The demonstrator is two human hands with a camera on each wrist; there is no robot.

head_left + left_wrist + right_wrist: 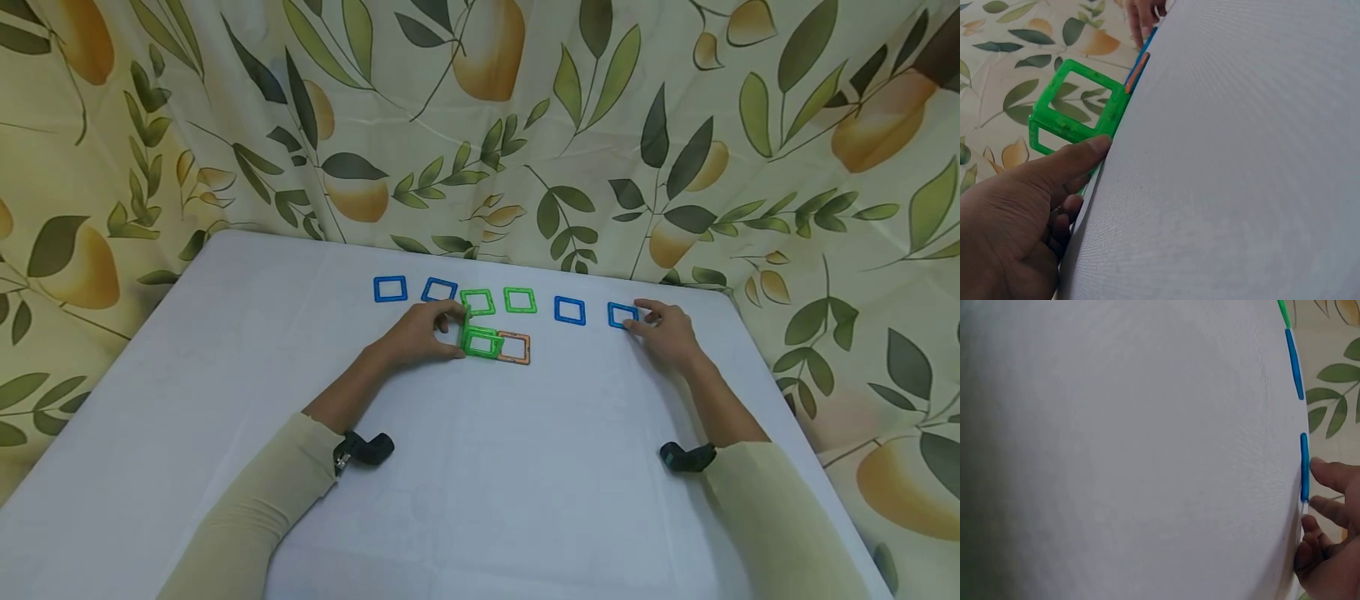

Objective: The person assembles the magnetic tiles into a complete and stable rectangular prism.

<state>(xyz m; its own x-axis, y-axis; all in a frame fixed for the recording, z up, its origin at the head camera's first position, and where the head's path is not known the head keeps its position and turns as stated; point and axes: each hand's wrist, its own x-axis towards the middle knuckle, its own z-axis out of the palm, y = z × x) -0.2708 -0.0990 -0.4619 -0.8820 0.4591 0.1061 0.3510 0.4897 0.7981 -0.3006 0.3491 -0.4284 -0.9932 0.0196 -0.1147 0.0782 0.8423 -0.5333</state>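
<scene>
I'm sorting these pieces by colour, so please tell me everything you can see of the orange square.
The orange square is a hollow frame with an open middle and small dark spots along its rim; it looks like plastic. It appears to lie flat on the white table. Its left side adjoins the green piece, which partly covers that edge in the head view, so I can't tell how they join. The left hand holds the green piece without touching the orange one.
</scene>
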